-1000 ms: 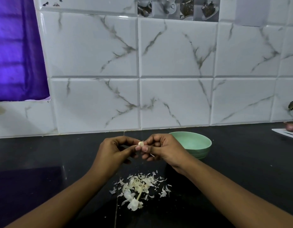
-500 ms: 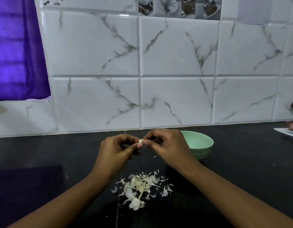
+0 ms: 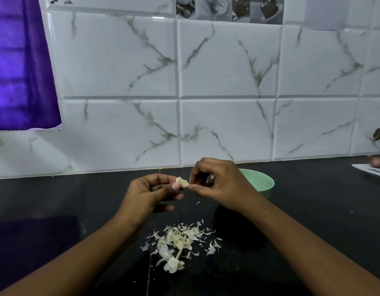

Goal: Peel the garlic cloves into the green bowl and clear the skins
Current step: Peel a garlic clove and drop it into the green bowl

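**Above the counter, mid-frame: clove pinched between both hands**

Over the black counter (image 3: pixel 56 199), both hands are raised and meet at one clove (image 3: pixel 182 182).

- The left hand (image 3: pixel 148 193) has thumb and forefinger pinching the clove's left end. Its other fingers are curled loosely underneath.
- The right hand (image 3: pixel 223 184) has thumb and forefinger tips pressed together on the clove's right tip. The rest of its fingers are curled, with the back of the hand toward the camera (can't tell if it grips skin or the clove body, too small).
- The clove is pale, off the counter, and touches only fingertips.

The green bowl (image 3: pixel 263 184) sits on the counter just behind the right hand, which hides its left part. The rim and right wall show. The inside isn't visible from this angle, so I can't tell what it holds. The clove is left of the bowl in view.

The skins (image 3: pixel 178 242) are a loose pile of pale flakes on the counter, nearer the camera than the hands and between the two forearms. A thin stem (image 3: pixel 179 252) lies in the pile, with a bigger papery lump at the near end. A few stray flakes are scattered right of the pile.

A white marble-look tile wall (image 3: pixel 227 60) stands behind the counter, with a purple curtain (image 3: pixel 20 71) at top left. At the far right edge is a white board (image 3: pixel 370 170) with a small reddish bulb (image 3: pixel 376 162) on it, both partly cut off by the frame.
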A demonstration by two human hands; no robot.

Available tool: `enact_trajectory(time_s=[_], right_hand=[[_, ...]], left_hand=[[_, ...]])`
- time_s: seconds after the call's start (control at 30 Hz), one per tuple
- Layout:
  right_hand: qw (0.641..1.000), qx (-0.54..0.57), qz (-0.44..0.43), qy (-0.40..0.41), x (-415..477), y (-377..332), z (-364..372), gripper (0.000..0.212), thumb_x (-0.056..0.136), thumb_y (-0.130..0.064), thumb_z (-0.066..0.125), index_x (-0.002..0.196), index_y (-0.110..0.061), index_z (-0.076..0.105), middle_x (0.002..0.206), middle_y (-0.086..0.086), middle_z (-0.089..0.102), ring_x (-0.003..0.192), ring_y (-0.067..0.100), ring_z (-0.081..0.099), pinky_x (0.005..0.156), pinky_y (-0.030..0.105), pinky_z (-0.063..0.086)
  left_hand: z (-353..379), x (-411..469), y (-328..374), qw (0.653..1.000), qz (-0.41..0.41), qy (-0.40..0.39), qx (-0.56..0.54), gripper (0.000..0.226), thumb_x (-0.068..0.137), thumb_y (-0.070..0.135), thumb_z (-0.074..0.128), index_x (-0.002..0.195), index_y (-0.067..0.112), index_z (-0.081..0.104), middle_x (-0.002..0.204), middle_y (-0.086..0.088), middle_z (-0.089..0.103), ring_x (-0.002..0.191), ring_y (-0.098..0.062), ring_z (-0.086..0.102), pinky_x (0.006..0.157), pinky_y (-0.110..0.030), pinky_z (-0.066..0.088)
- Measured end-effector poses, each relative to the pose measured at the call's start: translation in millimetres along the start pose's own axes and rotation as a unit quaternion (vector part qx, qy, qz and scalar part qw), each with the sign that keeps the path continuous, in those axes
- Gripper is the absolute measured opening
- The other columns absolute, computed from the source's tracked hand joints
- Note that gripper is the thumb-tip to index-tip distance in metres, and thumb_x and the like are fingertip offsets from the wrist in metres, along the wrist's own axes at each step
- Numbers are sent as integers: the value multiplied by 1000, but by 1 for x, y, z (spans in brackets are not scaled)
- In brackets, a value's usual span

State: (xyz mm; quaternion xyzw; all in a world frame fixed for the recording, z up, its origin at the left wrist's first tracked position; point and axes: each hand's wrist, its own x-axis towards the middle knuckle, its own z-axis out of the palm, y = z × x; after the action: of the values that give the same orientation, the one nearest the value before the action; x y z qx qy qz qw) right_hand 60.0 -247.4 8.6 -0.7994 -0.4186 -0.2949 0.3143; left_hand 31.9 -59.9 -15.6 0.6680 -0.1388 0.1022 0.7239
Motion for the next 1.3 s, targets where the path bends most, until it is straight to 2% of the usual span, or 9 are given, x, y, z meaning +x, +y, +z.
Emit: enact_trajectory(time_s=[0.13,0.27,0.5,0.63,0.77,0.83,1.03,1.13,1.3], right_hand=[[994,90,68,-7,0,-5,1,21,74,-8,78,83,-17,61,80,-8,63,69,2,58,63,13,43],[986,112,121,10,0,-3,7,15,76,-16,78,88,-22,71,81,-7,71,71,4,64,71,27,54],[974,152,167,-5,-1,-4,10,2,79,-20,76,79,-22,74,70,-4,72,62,5,65,61,23,50],[955,201,215,-28,0,-6,8,9,85,-17,69,77,-17,72,76,8,74,70,15,71,60,20,49],[942,232,239,-41,-1,-8,9,11,84,-11,69,74,-15,71,78,12,73,71,17,71,71,36,55],[943,227,238,-40,-1,-9,10,12,84,-9,69,74,-15,71,76,13,73,72,18,72,74,40,56],[970,141,194,-29,-1,-13,8,13,79,-5,70,72,-17,72,67,3,72,65,12,71,67,29,58],[989,47,138,-5,-2,-16,9,7,75,-8,71,71,-14,72,52,-14,60,50,-3,58,52,9,41],[997,-27,54,57,-3,-15,16,3,69,-19,69,67,-17,66,50,-20,49,48,-5,50,52,6,34]], left_hand=[[2,-2,-1,1000,10,-12,17,26,66,19,69,90,7,69,82,-9,75,67,-15,71,49,-22,52],[2,-4,0,998,37,-8,46,26,68,19,71,91,7,70,80,-9,75,68,-17,71,50,-22,52],[2,-5,-3,988,109,20,111,17,71,13,75,87,10,72,75,-7,75,70,-17,72,58,-22,56],[0,-7,-4,956,187,21,224,19,68,22,76,87,17,76,76,7,75,71,-7,71,62,-15,54],[-1,-8,-6,919,264,33,292,18,72,12,79,86,22,76,76,19,73,69,2,70,62,-9,52],[-1,-8,-7,903,288,39,316,19,72,11,80,87,23,77,75,18,73,68,4,69,62,-8,51],[-1,-10,-6,895,299,38,329,22,73,18,79,92,26,75,79,19,72,71,6,68,65,-11,54],[2,-13,-4,915,279,38,289,30,71,21,79,97,30,70,78,14,73,74,3,70,68,-11,54],[6,-16,0,930,263,38,256,37,71,16,79,97,34,59,79,14,73,74,1,70,67,-11,54]])
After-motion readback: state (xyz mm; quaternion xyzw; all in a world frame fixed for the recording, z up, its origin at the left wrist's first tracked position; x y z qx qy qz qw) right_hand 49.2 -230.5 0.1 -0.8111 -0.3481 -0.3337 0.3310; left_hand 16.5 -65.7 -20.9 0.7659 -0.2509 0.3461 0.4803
